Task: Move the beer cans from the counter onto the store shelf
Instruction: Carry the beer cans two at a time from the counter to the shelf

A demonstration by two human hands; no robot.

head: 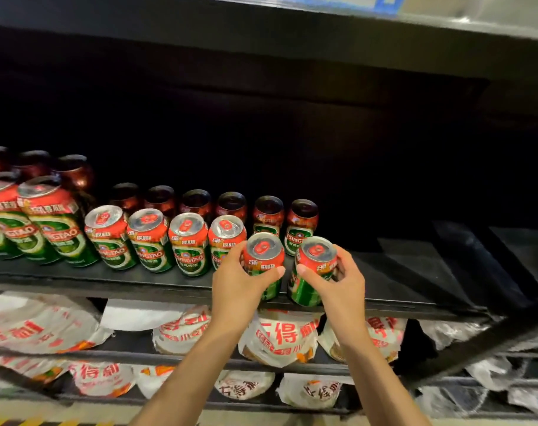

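Head view: left hand (pixel 240 281) and right hand (pixel 338 281) each grip cans (pixel 263 256), seemingly touching shelf (pixel 415 281).

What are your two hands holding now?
Left hand: grips a beer can at the shelf edge.
Right hand: grips another beer can beside it.

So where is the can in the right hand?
In the head view, the right hand holds its can at the front edge of the black shelf, right of the can in the left hand.
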